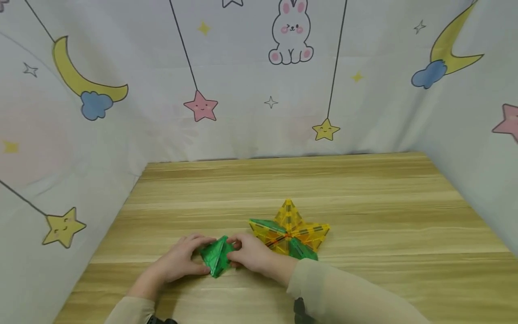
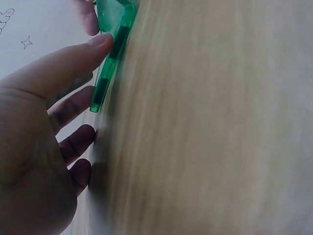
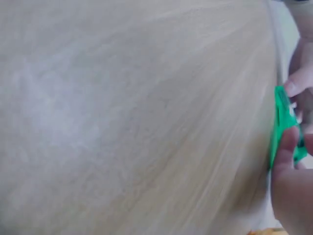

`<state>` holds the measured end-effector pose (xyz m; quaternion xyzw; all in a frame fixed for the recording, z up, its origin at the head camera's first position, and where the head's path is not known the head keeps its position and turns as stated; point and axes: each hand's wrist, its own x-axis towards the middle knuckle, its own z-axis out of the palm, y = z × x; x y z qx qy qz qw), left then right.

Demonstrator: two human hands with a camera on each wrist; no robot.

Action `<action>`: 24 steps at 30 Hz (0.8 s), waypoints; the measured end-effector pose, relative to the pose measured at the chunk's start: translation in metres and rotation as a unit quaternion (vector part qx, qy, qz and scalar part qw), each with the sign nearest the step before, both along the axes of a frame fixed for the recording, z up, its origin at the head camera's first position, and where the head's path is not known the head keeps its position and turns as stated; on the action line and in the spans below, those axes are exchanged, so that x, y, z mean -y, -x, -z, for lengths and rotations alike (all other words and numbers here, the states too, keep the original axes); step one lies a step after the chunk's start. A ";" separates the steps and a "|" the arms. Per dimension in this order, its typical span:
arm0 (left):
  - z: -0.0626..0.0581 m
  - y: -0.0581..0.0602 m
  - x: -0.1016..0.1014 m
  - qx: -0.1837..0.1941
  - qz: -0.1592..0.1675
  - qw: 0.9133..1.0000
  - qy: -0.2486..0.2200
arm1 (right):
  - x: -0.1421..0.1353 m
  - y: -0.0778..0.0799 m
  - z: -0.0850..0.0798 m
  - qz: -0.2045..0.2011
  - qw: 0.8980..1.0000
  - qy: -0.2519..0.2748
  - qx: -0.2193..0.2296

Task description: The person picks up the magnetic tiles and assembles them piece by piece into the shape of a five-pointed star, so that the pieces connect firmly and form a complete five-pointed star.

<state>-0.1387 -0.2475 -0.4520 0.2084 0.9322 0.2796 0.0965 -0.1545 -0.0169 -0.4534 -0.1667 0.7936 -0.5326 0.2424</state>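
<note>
A green translucent piece made of triangular magnetic tiles stands on the table as a small ridged, pyramid-like shape. My left hand holds its left side, the thumb near the lower corner and the fingers toward the top. From the other side my right hand pinches it with thumb and fingertips. In the left wrist view the thumb presses the green tile, whose edge meets the tabletop. Both hands touch the green tile in the right wrist view. Just behind the right hand lies a yellow and green magnetic-tile star, partly hidden by the forearm.
The wood-grain table reaches back to a white curtain printed with moons, stars and a rabbit. The same cloth borders the table on the left and right. The star sits close to my right wrist and sleeve.
</note>
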 end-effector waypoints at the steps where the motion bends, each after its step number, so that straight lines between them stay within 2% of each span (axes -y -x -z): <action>1: 0.000 0.000 0.000 0.005 0.001 1.000 -0.005 | 0.000 0.000 0.000 0.009 1.000 0.020 0.019; 3: 0.000 0.001 -0.001 0.017 0.001 1.000 -0.017 | -0.001 0.001 -0.002 0.016 0.998 0.038 0.039; 5: 0.000 0.002 -0.002 0.032 -0.001 0.999 -0.034 | -0.002 0.002 -0.005 0.013 0.999 0.034 0.032; 9: -0.001 0.005 -0.005 0.077 -0.004 0.992 -0.103 | -0.010 0.007 -0.013 -0.011 0.998 0.049 0.023; 11: -0.003 0.008 -0.008 0.096 -0.002 0.985 -0.144 | -0.017 0.009 -0.017 -0.033 0.997 0.061 0.026; 13: -0.006 0.010 -0.012 0.118 0.002 0.974 -0.191 | -0.024 0.012 -0.022 -0.059 0.996 0.064 0.023; 17: -0.018 0.011 -0.022 0.141 0.013 0.958 -0.249 | -0.039 0.019 -0.033 -0.108 0.992 0.066 0.021; 21: -0.029 0.012 -0.034 0.164 0.021 0.947 -0.275 | -0.051 0.028 -0.041 -0.136 0.986 0.087 0.044; 24: -0.032 0.013 -0.042 0.174 0.036 0.938 -0.299 | -0.059 0.032 -0.043 -0.141 0.985 0.089 0.048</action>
